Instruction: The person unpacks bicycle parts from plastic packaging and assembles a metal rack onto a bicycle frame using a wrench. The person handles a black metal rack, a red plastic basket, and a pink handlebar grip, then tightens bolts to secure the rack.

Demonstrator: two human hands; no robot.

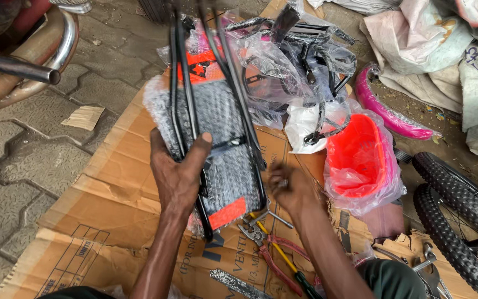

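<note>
My left hand (177,169) grips a black metal bicycle carrier rack (217,111) wrapped in bubble wrap, with an orange patch at its near end and orange packing behind it. My thumb lies across the rack's left rods. My right hand (286,185) is blurred, fingers curled at the rack's lower right corner; whether it holds anything is unclear. Just below that hand lie a metal wrench (255,227) and red-handled pliers (278,260) on flattened cardboard (100,205).
Plastic-wrapped black bicycle parts (300,61) lie beyond the rack. An orange basket in clear plastic (358,158), a pink mudguard (388,113) and knobby tyres (460,221) are at right. A motorcycle's chrome parts (23,61) stand at left on paving stones. Cloth sacks (432,50) lie far right.
</note>
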